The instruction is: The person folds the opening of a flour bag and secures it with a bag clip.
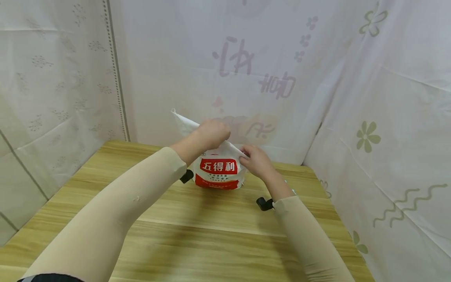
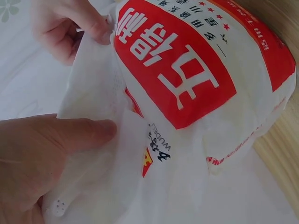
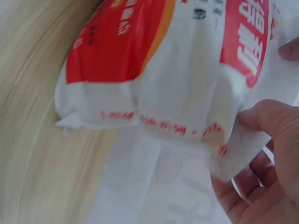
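A white flour bag [image 1: 219, 184] with red panels and large white characters stands near the far edge of the wooden table. Its upper part is flattened into a slanting edge, higher on the left. My left hand [image 1: 213, 134] grips that top edge near its middle; in the left wrist view the thumb [image 2: 88, 133] lies on the white plastic. Lower down on the right, my right hand [image 1: 258, 160] pinches the edge between thumb and fingers, as the right wrist view of the hand [image 3: 266, 163] also shows. The bag's lower part looks full and rounded.
The wooden table [image 1: 197, 243] reaches back to a pale printed curtain [image 1: 158, 78], with more curtain at both sides. Black fittings [image 1: 264, 203] show by each wrist. Beige sleeves [image 1: 116, 203] cover both forearms.
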Demonstrator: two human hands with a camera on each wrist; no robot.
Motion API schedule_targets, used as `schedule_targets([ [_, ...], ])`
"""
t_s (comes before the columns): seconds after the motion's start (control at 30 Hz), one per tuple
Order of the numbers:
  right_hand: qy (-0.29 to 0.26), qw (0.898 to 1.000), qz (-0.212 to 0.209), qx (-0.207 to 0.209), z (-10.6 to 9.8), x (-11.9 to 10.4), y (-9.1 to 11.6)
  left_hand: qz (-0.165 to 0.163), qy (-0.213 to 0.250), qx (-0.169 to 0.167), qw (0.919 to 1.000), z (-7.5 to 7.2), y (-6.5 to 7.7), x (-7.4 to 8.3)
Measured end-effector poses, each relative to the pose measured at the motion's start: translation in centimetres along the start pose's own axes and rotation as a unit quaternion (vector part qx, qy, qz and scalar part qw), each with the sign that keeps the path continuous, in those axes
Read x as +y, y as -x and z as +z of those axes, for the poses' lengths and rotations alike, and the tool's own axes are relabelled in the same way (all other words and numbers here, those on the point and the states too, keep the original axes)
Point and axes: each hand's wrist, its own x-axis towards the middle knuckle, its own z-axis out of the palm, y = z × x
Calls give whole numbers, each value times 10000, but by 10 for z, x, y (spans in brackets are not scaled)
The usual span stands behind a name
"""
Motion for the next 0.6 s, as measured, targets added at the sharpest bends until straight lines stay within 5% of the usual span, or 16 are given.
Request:
schedule_targets([
  [0.6, 532, 9979, -297, 231, -6, 9, 10, 173, -377, 105, 9991, 7, -2, 8],
])
